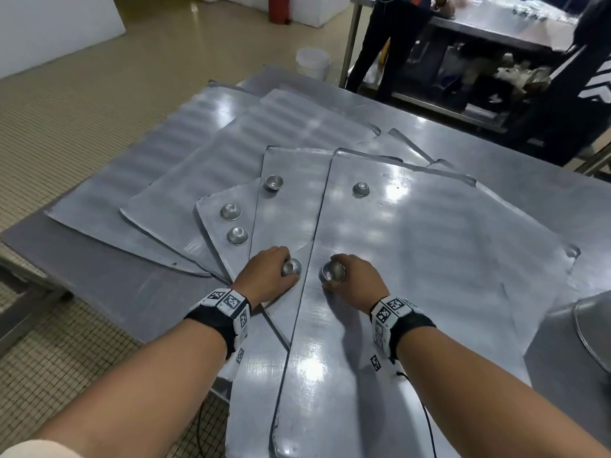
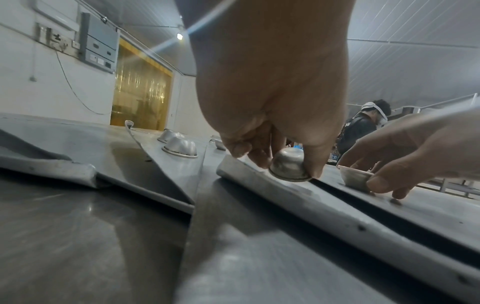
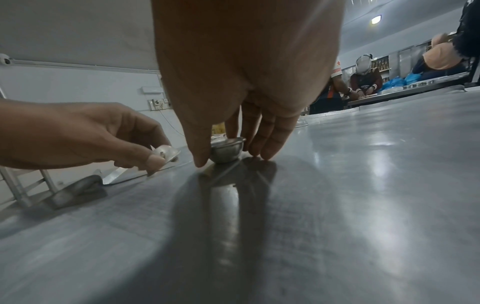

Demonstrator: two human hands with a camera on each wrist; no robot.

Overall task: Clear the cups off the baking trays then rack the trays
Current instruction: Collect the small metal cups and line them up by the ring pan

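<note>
Several flat metal baking trays lie overlapped on a steel table, the top tray [image 1: 429, 259] nearest me on the right. My left hand [image 1: 276, 271] pinches a small upside-down metal cup [image 1: 291, 268] on the tray left of it; the left wrist view shows that cup [image 2: 289, 166] tilted between thumb and fingers. My right hand [image 1: 344, 279] grips an upright cup [image 1: 333, 272] on the top tray, and in the right wrist view this cup [image 3: 227, 150] stands on the tray between thumb and fingers. Loose cups stand farther back: one [image 1: 361, 189], another [image 1: 274, 183], and a pair [image 1: 237, 235].
A large metal bowl [image 1: 591, 328] sits at the table's right edge. The trays overhang the table's left side above the tiled floor. A white bucket [image 1: 312, 62] stands on the floor beyond. People [image 1: 393, 44] work at another steel table at the back right.
</note>
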